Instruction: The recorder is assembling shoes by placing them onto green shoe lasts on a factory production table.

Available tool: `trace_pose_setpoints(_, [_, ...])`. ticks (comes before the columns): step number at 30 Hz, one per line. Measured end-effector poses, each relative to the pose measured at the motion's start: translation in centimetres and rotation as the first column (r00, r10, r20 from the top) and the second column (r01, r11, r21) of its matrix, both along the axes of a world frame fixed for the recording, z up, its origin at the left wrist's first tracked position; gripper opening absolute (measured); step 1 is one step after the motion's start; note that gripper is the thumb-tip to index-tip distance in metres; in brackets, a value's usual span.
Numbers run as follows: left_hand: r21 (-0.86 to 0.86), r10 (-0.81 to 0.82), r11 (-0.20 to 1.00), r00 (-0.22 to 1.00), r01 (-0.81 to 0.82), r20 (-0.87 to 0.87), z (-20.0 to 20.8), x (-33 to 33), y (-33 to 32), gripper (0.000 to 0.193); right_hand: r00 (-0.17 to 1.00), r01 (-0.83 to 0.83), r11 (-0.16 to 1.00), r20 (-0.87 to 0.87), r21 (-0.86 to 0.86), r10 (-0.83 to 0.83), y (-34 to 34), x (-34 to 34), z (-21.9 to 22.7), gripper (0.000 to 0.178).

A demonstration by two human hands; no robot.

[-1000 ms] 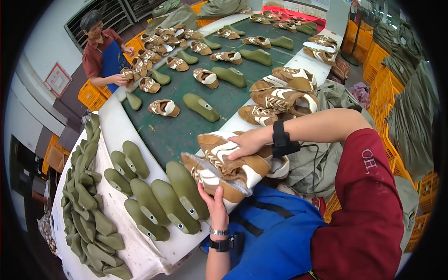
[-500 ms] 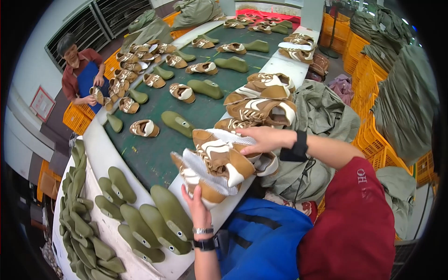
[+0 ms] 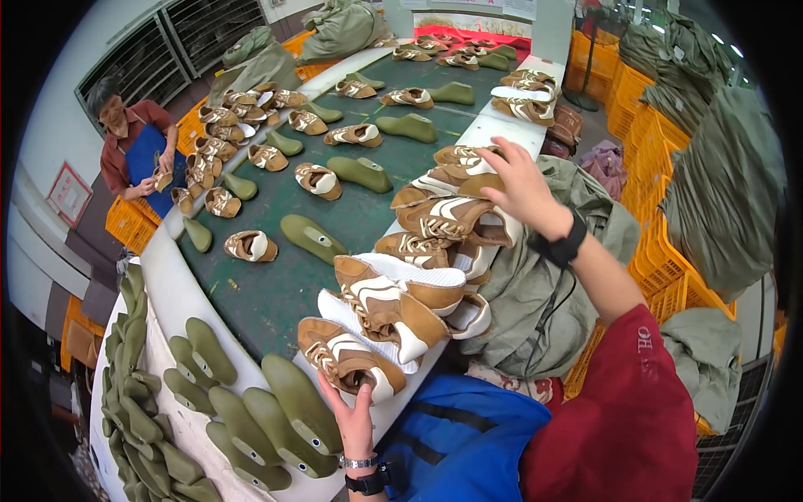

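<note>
My left hand (image 3: 347,416) grips the nearest brown-and-white shoe (image 3: 345,356), with the thumb at its opening and the fingers along its outer side. Behind that shoe, a pile of matching shoes (image 3: 381,297) lies along the white table edge, some turned on their sides with white ribbed soles showing. Over the farther shoes (image 3: 456,219) of the row hovers my right hand (image 3: 527,191), fingers spread and holding nothing. Left of the pile, a green shoe last (image 3: 311,238) rests on the dark green belt beside a single shoe (image 3: 250,246).
Green lasts (image 3: 284,418) stand on the white table at lower left, near a heap of more lasts (image 3: 138,402). Across the belt (image 3: 276,205), a co-worker (image 3: 138,146) in a blue apron handles a shoe. Orange crates (image 3: 657,209) and grey-green cloth (image 3: 577,226) border the right side.
My right hand has let go of the piled shoes and moved up and right, fingers spreading. The nearest shoe now sits with its opening toward me, my left hand still on it.
</note>
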State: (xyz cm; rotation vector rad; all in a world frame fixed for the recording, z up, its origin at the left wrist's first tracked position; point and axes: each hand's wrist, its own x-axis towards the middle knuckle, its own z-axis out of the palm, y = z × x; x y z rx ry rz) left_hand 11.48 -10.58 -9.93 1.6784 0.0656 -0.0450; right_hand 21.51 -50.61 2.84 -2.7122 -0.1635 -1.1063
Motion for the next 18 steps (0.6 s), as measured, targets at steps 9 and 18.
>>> trace_pose_setpoints(9, [0.215, 0.066, 0.974, 0.996, -0.077, 0.058, 4.5, -3.9, 1.4, 0.065, 0.941, -0.062, 0.962, -0.305, 0.267, 0.145, -3.6, 2.0, 1.8, 0.034])
trace_pose_setpoints(18, [0.062, 0.158, 0.981, 0.949, -0.181, 0.273, 8.0, -4.2, 3.8, 0.051, 0.739, 0.3, -0.717, 0.321, 0.629, 0.592, 10.0, -6.1, 1.1, 0.044])
